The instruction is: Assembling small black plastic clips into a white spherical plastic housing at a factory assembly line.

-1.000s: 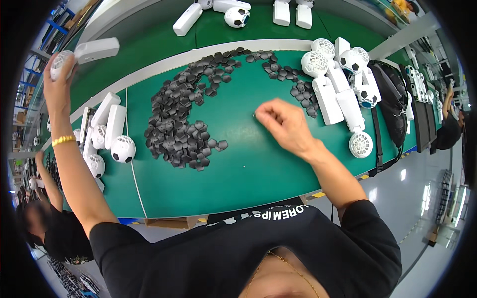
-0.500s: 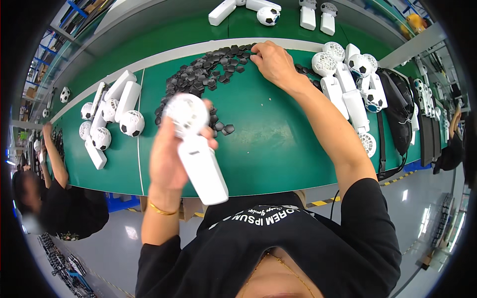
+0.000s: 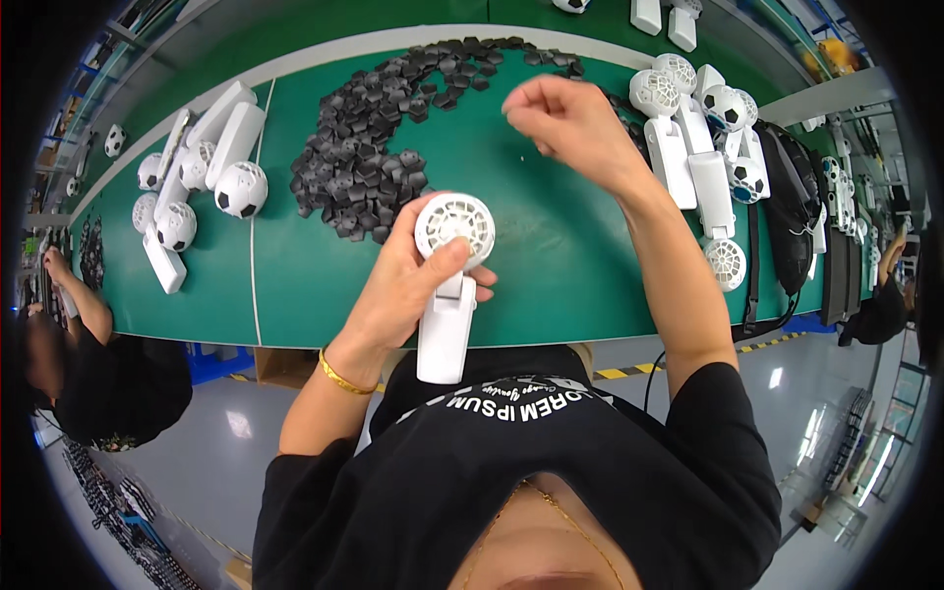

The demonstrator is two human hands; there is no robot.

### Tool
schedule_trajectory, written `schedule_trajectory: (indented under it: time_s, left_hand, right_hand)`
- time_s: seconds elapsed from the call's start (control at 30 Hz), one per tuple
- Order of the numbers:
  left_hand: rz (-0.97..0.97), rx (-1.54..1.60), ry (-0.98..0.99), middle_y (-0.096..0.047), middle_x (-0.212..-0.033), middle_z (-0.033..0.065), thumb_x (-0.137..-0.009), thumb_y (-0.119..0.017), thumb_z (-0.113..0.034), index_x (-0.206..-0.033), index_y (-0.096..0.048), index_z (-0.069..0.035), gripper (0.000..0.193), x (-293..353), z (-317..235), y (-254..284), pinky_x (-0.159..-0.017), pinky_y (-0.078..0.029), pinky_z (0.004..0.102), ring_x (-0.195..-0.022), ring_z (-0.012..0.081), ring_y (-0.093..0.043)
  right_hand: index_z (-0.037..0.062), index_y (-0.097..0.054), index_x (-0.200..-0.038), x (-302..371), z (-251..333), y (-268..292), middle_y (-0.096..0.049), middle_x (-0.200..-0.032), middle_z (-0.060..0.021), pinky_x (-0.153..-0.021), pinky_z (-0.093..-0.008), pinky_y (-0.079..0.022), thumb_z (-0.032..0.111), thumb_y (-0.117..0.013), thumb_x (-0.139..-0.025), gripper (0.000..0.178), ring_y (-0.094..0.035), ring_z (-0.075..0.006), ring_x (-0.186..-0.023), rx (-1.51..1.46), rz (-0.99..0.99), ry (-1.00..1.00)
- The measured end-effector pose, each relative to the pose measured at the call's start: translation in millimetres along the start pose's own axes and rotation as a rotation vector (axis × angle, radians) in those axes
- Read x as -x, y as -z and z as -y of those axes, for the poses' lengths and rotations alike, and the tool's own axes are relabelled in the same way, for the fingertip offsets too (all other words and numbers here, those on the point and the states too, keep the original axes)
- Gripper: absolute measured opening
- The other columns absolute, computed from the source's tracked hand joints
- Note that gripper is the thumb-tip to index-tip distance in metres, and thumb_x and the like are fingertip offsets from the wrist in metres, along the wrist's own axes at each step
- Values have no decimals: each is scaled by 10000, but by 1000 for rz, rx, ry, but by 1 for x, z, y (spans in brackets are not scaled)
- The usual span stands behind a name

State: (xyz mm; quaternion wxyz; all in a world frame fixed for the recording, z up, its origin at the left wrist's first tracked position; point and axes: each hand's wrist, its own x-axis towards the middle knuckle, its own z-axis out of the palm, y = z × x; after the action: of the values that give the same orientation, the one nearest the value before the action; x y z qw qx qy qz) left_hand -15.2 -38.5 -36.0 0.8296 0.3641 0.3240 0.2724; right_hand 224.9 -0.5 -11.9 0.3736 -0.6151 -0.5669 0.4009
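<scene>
My left hand (image 3: 393, 280) grips a white handheld fan (image 3: 444, 339) near the table's front edge, thumb across its round slotted head and handle pointing toward me. Above the green table (image 3: 551, 265), my right hand (image 3: 575, 128) has its fingers curled into a pinch. Whatever that pinch may hold is hidden. A wide heap of small black pentagon-shaped pieces (image 3: 359, 147) spreads from the left of the fan up to the far edge. More of these pieces lie behind my right hand.
White fans with football-patterned heads (image 3: 241, 190) are stacked at the left. On the right lie more fans (image 3: 713, 192), some with plain white heads, beside a black bag (image 3: 787, 226). Another person (image 3: 108, 379) works at the far left. A raised pale strip (image 3: 324, 54) borders the table's back.
My left hand has brought the fan rightward, its grille now turned up toward me. My right hand has drawn back from the black pieces at the far edge.
</scene>
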Motion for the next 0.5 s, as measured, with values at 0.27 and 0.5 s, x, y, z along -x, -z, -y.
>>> schedule_trajectory:
  time_s: [0.27,0.5]
  left_hand:
    - [114,-67,-63,-591,-1017,113,-865,-715,-188,-1355,-283,-35,671,-4,8,6,-652,-598,332,-774,190,-678]
    - [119,-35,-45,-597,-1013,112,-863,-719,-205,-1330,-294,-25,657,-3,13,7,-646,-604,335,-767,189,-679]
  right_hand:
    - [-14,-637,-1007,75,8,-17,-594,-742,-13,-503,-187,-441,103,-643,-901,158,-539,-54,-593,-493,263,-66]
    - [-12,-628,-995,93,1,-41,-607,-764,-17,-500,-179,-444,64,-651,-898,125,-547,-51,-598,-481,128,-94]
